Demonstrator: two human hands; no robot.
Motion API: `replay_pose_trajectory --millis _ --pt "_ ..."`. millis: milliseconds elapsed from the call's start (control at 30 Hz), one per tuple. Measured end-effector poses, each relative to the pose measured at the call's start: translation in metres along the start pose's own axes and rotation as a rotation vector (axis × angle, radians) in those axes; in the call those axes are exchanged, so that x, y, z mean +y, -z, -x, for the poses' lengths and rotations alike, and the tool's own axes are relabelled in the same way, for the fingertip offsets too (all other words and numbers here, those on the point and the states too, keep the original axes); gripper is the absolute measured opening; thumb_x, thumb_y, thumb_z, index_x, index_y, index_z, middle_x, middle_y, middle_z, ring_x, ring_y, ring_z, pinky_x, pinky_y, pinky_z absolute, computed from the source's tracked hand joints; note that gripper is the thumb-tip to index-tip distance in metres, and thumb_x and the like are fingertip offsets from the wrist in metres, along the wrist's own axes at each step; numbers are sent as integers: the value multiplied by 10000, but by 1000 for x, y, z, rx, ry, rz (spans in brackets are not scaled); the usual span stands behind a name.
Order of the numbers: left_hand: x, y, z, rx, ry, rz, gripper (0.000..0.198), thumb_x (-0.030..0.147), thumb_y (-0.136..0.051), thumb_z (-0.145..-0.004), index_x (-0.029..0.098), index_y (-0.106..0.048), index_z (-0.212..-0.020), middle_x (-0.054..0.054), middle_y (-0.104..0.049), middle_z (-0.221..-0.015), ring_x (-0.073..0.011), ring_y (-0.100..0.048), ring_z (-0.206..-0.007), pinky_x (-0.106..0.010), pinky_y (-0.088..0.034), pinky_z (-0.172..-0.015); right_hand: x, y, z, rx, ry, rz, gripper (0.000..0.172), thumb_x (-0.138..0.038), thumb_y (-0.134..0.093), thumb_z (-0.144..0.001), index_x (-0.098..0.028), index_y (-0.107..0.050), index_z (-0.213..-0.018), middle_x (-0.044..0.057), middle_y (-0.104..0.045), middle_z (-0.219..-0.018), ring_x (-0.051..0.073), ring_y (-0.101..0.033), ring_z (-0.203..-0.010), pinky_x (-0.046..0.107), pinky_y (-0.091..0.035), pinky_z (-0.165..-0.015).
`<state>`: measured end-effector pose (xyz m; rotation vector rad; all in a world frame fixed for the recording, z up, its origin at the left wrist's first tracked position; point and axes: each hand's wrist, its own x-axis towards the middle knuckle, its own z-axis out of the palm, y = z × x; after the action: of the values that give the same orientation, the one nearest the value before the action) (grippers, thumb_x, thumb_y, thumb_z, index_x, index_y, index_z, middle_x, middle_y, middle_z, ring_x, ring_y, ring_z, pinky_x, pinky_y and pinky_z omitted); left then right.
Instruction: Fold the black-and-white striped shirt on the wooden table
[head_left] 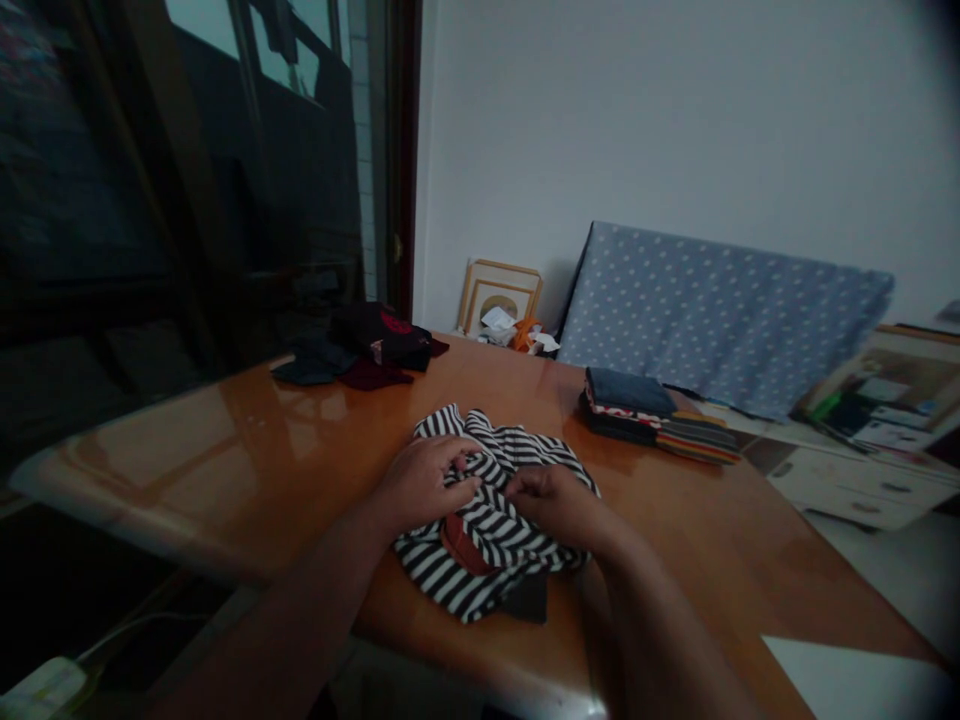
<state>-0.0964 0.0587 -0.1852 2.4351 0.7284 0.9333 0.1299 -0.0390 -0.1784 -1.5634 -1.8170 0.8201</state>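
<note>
Here's the striped garment [517, 545], lying crumpled on the table [675, 570], by its near edge, and both my hands are down on it! My left hand [431, 482] sits over the garment's left part, fingers half curled, thumb standing a little off them; my right hand [555, 505] is on the other side, curled tighter, thumb close to the forefinger, and whether either has cloth pinched, I can't tell. A red patch [463, 545] shows among the stripes, and a dark grey piece [529, 598] pokes out toward the table's near edge. Over at the table's far left, a dark pile [375, 345] of clothes; toward its right edge, a neat folded stack [652, 415]; and beyond the table, a dotted cover [720, 310] slants against the wall [675, 120]
</note>
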Motion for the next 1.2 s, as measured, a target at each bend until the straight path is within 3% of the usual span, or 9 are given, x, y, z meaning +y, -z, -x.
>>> replay_pose_trajectory --millis 100,200,333,533,633,767,933,1100,1200 --pt "2 3 0 18 -47 -1 444 371 -731 -785 283 -666 -1215 -67 -675 -1121 -244 -614 -1029 -379 -483 -891 -1 6 -3 305 23 -33 162 -327 -566 -873 -217 -671 -818 -17 -626 -739 143 -528 -697 256 -388 -637" --pt "1 3 0 41 -65 -29 541 420 -760 -765 287 -630 -1274 -91 -622 -1267 -284 -564 -1178 -447 -443 -1014 -2 12 -6 612 17 -230 211 -432 -602 -869 -226 -616 -827 -31 -562 -704 135 -478 -643 251 -360 -588" --pt "-5 -2 -1 96 -73 -52 632 412 -786 -734 286 -592 -1322 -92 -598 -1313 -298 -527 -1239 -476 -389 -1084 -2 15 -8 801 -29 -511 293 -529 -640 -837 -245 -585 -884 -67 -472 -567 117 -397 -507 243 -303 -503" --pt "-12 -2 -6 101 5 122 188 354 -590 -898 237 -702 -994 -57 -700 -1024 -243 -624 -1020 -409 -463 -962 -2 13 -9 774 -60 -769 296 -478 -734 -762 -234 -586 -840 -58 -494 -635 103 -419 -546 228 -314 -495" --pt "-10 2 -7 119 149 430 261 387 -504 -949 219 -700 -989 -50 -715 -980 -224 -652 -932 -367 -508 -875 -4 13 -9 719 -91 -888 290 -437 -761 -733 -231 -580 -827 -42 -552 -690 122 -492 -611 239 -395 -550" --pt "-7 5 -7 147 248 718 301 418 -530 -940 204 -698 -1068 -56 -734 -1015 -224 -668 -933 -362 -520 -896 -4 13 -10 698 -141 -961 282 -403 -776 -722 -233 -575 -822 -62 -516 -630 105 -423 -524 233 -323 -479" --pt "-3 7 -8 154 285 770 328 437 -561 -919 195 -705 -1086 -56 -744 -1028 -224 -674 -933 -362 -509 -932 1 13 -11 654 -137 -1009 284 -389 -793 -727 -221 -579 -808 -90 -425 -554 73 -310 -453 219 -220 -430" --pt "-1 7 -8 161 313 762 397 480 -584 -888 176 -705 -1112 -65 -747 -1042 -253 -662 -987 -359 -501 -925 2 13 -13 646 -123 -1066 287 -364 -817 -719 -213 -601 -833 -91 -437 -534 60 -337 -441 189 -229 -408" --pt "-6 5 -8 187 327 785 397 496 -582 -883 185 -703 -1096 -60 -741 -1067 -267 -648 -1053 -356 -488 -945 5 13 -14 636 -118 -1086 288 -344 -813 -724 -218 -634 -911 -77 -517 -569 64 -418 -462 174 -309 -426"
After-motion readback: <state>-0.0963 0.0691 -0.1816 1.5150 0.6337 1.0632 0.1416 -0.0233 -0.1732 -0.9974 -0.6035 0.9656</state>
